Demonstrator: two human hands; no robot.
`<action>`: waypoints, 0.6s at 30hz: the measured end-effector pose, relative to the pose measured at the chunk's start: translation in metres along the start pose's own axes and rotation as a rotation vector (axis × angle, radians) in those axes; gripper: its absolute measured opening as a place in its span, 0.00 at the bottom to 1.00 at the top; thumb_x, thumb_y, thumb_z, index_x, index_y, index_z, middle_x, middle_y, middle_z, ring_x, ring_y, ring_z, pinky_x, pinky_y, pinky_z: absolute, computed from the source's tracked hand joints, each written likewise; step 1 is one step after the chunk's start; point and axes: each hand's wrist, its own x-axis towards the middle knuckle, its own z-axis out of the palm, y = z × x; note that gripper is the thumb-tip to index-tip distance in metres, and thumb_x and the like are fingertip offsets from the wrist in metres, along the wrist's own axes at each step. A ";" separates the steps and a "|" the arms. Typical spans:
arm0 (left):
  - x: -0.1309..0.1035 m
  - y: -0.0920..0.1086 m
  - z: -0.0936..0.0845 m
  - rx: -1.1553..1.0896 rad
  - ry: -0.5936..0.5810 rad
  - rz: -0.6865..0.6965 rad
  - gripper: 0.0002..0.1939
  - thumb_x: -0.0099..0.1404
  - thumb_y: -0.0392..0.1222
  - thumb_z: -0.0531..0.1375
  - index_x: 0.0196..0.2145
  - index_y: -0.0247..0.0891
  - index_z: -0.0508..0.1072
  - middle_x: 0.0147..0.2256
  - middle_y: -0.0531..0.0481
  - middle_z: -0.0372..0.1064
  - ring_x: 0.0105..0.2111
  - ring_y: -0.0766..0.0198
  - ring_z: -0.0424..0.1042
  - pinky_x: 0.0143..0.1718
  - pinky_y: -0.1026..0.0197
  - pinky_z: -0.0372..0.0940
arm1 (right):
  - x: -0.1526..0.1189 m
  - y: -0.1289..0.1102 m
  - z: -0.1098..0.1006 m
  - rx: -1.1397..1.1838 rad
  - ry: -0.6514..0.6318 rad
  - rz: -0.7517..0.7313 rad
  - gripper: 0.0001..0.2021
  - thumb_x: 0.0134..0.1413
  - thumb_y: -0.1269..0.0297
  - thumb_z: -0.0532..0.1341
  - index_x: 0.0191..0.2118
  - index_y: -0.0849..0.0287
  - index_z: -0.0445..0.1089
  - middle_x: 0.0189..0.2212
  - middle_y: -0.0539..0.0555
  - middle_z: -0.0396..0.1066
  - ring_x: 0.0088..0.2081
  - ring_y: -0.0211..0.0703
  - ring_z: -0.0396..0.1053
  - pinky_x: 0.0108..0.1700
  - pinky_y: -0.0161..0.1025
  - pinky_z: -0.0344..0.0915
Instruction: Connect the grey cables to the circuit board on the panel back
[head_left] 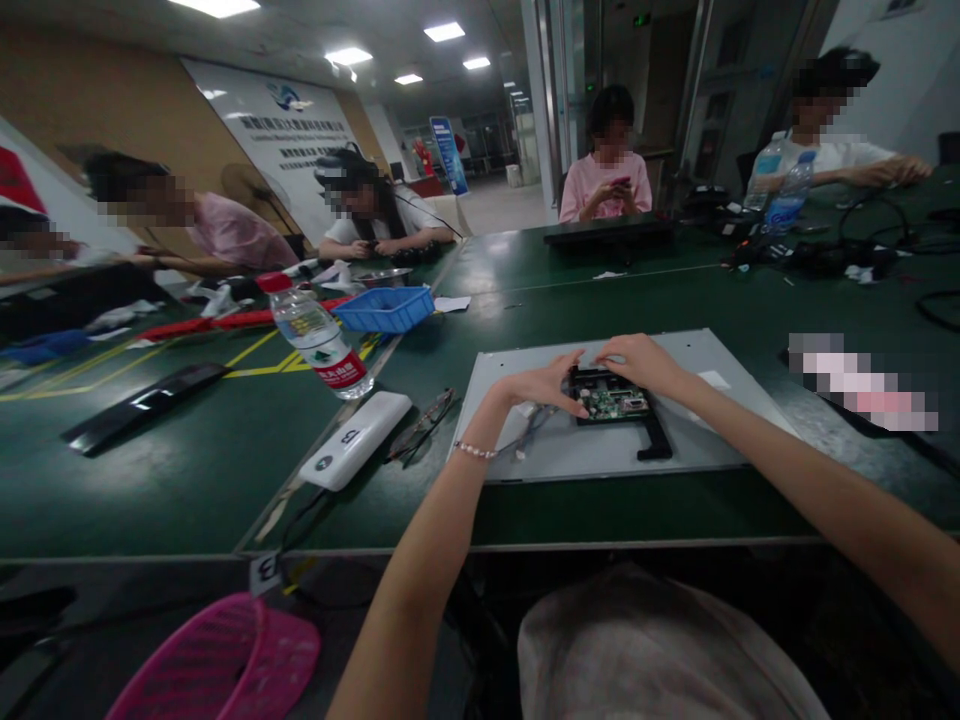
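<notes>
A green circuit board [613, 403] sits in a black plastic frame [658, 438] with an arm jutting out toward me. Under it lies a flat grey panel [705, 455] on the table. My left hand [546, 388] grips the frame's left side, thumb near the board's edge and fingers at the far corner. Curled over the far edge of the frame is my right hand [637, 362], its fingertips partly hidden. Thin wires with a white connector [523, 412] run beside my left wrist. A pale label [712, 379] is on the panel right of the frame.
Left of the panel are folded glasses [422, 428], a white power bank [356, 440] with a cable, and a water bottle [319, 340]. Beyond stands a blue basket [386, 310]. A phone-like object [862, 385] lies right. A pink bin [225, 650] is below the table. Several people sit around.
</notes>
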 end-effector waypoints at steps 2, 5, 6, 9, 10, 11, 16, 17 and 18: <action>0.000 0.000 0.000 0.010 -0.013 0.003 0.60 0.47 0.59 0.66 0.66 0.37 0.37 0.66 0.35 0.36 0.64 0.47 0.47 0.61 0.48 0.51 | 0.002 -0.003 0.003 0.016 -0.027 -0.006 0.11 0.58 0.67 0.56 0.40 0.57 0.76 0.41 0.55 0.76 0.44 0.47 0.71 0.48 0.41 0.63; 0.001 0.000 0.000 0.014 -0.013 -0.008 0.60 0.48 0.60 0.66 0.67 0.36 0.37 0.66 0.36 0.35 0.64 0.47 0.46 0.62 0.49 0.50 | 0.003 -0.003 0.006 0.013 -0.083 -0.002 0.10 0.58 0.68 0.56 0.39 0.57 0.76 0.40 0.55 0.77 0.43 0.47 0.72 0.47 0.41 0.64; 0.001 0.001 0.000 0.011 -0.015 -0.014 0.60 0.48 0.60 0.66 0.67 0.36 0.37 0.67 0.36 0.35 0.65 0.47 0.45 0.62 0.49 0.50 | 0.003 -0.003 0.007 0.010 -0.092 0.001 0.10 0.58 0.68 0.56 0.39 0.57 0.76 0.40 0.54 0.77 0.42 0.46 0.72 0.47 0.40 0.64; 0.001 0.002 0.000 -0.009 -0.033 -0.033 0.62 0.47 0.60 0.66 0.67 0.35 0.35 0.67 0.37 0.33 0.65 0.47 0.42 0.63 0.49 0.47 | 0.003 -0.002 0.008 0.017 -0.085 -0.017 0.10 0.58 0.68 0.56 0.39 0.57 0.76 0.40 0.54 0.77 0.42 0.46 0.72 0.47 0.40 0.64; 0.001 0.002 -0.001 -0.015 -0.043 -0.040 0.63 0.46 0.61 0.66 0.67 0.35 0.34 0.67 0.37 0.32 0.65 0.47 0.41 0.64 0.49 0.45 | 0.003 -0.002 0.008 0.023 -0.081 -0.032 0.11 0.58 0.68 0.56 0.39 0.58 0.76 0.40 0.54 0.76 0.43 0.47 0.72 0.47 0.41 0.64; 0.001 0.003 -0.001 -0.023 -0.051 -0.047 0.64 0.45 0.61 0.66 0.67 0.35 0.33 0.67 0.37 0.31 0.66 0.47 0.39 0.64 0.49 0.43 | 0.003 -0.002 0.009 0.028 -0.079 -0.048 0.11 0.58 0.69 0.56 0.39 0.58 0.76 0.40 0.55 0.76 0.43 0.47 0.71 0.47 0.41 0.64; -0.001 0.005 -0.002 -0.039 -0.072 -0.067 0.65 0.45 0.63 0.66 0.67 0.36 0.30 0.67 0.39 0.28 0.66 0.46 0.36 0.65 0.49 0.40 | 0.003 -0.005 0.006 0.050 -0.100 -0.080 0.12 0.58 0.68 0.55 0.42 0.57 0.75 0.42 0.56 0.75 0.45 0.49 0.70 0.49 0.44 0.64; -0.001 0.005 -0.002 -0.037 -0.073 -0.062 0.65 0.45 0.63 0.66 0.67 0.37 0.30 0.67 0.39 0.28 0.66 0.46 0.36 0.65 0.49 0.40 | 0.002 -0.006 0.003 0.057 -0.102 -0.072 0.12 0.58 0.68 0.55 0.43 0.57 0.75 0.43 0.56 0.75 0.46 0.50 0.70 0.50 0.45 0.64; -0.001 0.005 -0.002 -0.033 -0.071 -0.054 0.65 0.45 0.63 0.66 0.67 0.38 0.31 0.67 0.40 0.28 0.66 0.46 0.36 0.65 0.49 0.40 | 0.001 -0.007 -0.001 0.065 -0.099 -0.058 0.13 0.57 0.67 0.55 0.44 0.57 0.74 0.44 0.56 0.74 0.47 0.50 0.70 0.50 0.46 0.63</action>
